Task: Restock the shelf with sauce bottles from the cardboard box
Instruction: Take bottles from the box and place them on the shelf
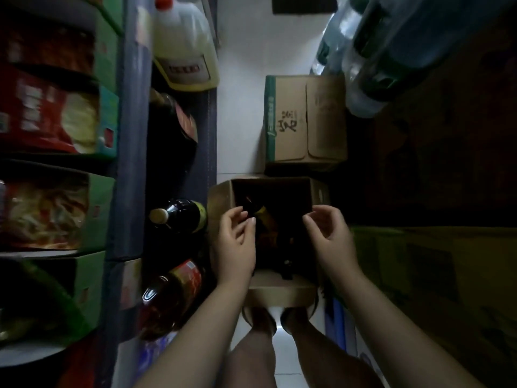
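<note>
Open cardboard box (221, 200) on the floor; dark sauce bottle (253, 210) stands inside, its neck between the left hand (237, 239) thumb and fingers, contact unclear. Right hand (328, 233), loosely curled, holds nothing. Likely glass: heavy, slippery, fragile; grasp below the neck.

The box (313, 197) is brown cardboard, open at the top, sitting on the floor in the middle. Inside it is dark. One dark bottle (256, 212) with a yellow label leans toward 11 o'clock. The blue shelf (131, 163) stands at 9 o'clock, with dark bottles on it.
</note>
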